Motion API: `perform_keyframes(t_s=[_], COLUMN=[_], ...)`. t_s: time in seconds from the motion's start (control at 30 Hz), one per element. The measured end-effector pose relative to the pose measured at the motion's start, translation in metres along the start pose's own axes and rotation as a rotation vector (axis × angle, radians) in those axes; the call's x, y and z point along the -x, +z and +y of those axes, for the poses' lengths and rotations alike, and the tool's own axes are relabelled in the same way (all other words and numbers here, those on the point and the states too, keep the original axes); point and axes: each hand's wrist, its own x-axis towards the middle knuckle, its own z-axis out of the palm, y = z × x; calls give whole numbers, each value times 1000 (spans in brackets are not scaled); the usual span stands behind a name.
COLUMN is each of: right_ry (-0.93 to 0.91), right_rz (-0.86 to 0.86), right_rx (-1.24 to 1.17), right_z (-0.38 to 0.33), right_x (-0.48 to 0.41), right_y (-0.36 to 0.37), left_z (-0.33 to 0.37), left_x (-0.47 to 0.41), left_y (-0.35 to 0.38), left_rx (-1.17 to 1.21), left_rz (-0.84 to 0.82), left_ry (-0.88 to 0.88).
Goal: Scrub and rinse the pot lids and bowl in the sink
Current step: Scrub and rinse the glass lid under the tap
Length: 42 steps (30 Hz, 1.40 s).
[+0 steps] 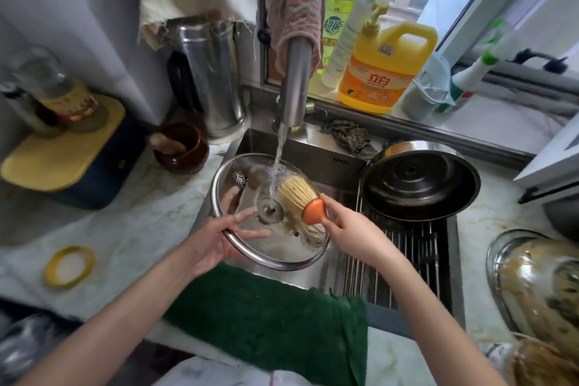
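Glass lid (pixel 282 252) sits tilted over the sink (pixel 313 163), cradled by the left hand (pixel 216 238), whose fingers lie spread and straight beneath the pane. The thumb runs along the near rim; whether it rides on top of the glass I cannot tell. The right hand (pixel 351 229) pinches the brush (pixel 297 194) by its orange cap, bristles pressed on the lid just past the knob (pixel 269 211), where water (pixel 279 147) from the tap (pixel 294 84) lands.

Wet glass of this kind is likely slick, fairly heavy and breakable, so the metal rim or the knob looks the safest hold, with the lid kept low over the basin in case it slips.

Beyond the right hand a steel lid (pixel 419 185) rests dome-down on a wire rack (pixel 407 247), close enough to be knocked by a wide scrub stroke. Further out to that side a second glass lid (pixel 532 279) lies soiled on the counter. Under both wrists a green towel (pixel 266 307) hangs over the sink's front edge. The tap hangs right above the left hand's fingertips, leaving little room to lift.
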Motion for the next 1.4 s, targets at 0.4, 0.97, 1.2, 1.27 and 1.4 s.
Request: perform_keyframes(t_s=[0.4, 0.97, 1.2, 1.27, 1.4], right_ry=[-26, -425, -269, -380, -426], right_rz=[30, 37, 165, 117, 30], right_rx=[443, 375, 409, 366, 486], right_z=[-16, -23, -20, -28, -2], right_x=[-19, -16, -26, -19, 0], right_y=[-7, 16, 15, 24, 8], left_z=[-1, -1, 0, 1, -2], left_x=[3, -8, -11, -13, -15], left_y=[-10, -4, -2, 0, -6], left_rx=[29, -79, -29, -64, -21], left_rz=[9, -27, -55, -56, -18], left_ry=[43, 27, 15, 24, 4])
